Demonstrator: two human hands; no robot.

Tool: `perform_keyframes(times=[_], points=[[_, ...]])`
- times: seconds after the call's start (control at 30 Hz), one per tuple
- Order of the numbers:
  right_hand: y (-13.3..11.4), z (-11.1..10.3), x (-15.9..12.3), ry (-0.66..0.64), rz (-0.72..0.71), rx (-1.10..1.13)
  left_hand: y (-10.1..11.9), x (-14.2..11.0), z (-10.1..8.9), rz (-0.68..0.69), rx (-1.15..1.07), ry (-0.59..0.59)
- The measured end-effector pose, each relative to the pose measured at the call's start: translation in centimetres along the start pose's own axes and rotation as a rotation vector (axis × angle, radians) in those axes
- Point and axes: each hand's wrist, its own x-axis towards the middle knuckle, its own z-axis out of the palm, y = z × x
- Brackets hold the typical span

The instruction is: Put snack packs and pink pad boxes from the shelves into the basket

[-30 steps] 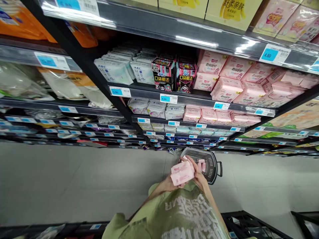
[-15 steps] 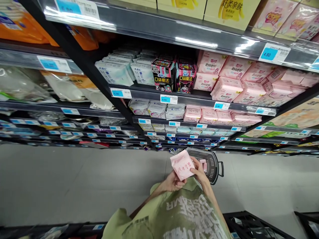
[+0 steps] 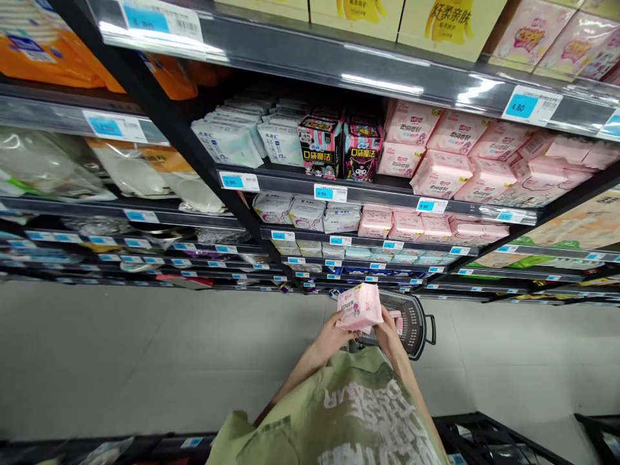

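Observation:
A pink pack of sanitary pads (image 3: 359, 306) is held between both my hands, over the floor in front of the shelves. My left hand (image 3: 334, 334) grips its lower left side, fingers partly under it. My right hand (image 3: 386, 328) closes on its lower right side, with the fingers partly hidden behind the pack. Just beyond my right hand is a dark grey shopping basket (image 3: 414, 323), with pink packs (image 3: 398, 321) inside it. My hands and the held pack hide part of the basket.
Shelves ahead carry similar pink packs (image 3: 440, 173), white-blue packs (image 3: 227, 139) and black-pink boxes (image 3: 362, 150). Price tags line the shelf edges (image 3: 290, 183). Grey floor (image 3: 121, 349) runs along the aisle. Behind me at lower right stands a black rack (image 3: 489, 433).
Both hands have turned the pink pack, so its printed front and a side now show instead of the plainer face. It has risen slightly. The left hand has shifted further round its left side.

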Motion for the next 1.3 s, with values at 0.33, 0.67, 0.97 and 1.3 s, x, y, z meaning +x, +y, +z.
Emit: perform_keyframes(times=[0.33,0.67,0.97,1.3], points=[[1.6,-0.2,1.1,0.15,-0.062,-0.094,4.5,0.8,0.6,0.283,0.38,0.06],[0.1,-1.0,0.7,0.243,-0.09,-0.059,13.9,5.0,5.1,0.536,0.794,-0.068],[-0.4,-3.3,-0.7,0.361,-0.103,-0.029,22.1,12.8,10.3,0.891,1.152,0.19],[-0.2,-5.4,-1.8,0.426,-0.118,0.016,25.7,19.2,14.0,0.811,1.436,0.361]])
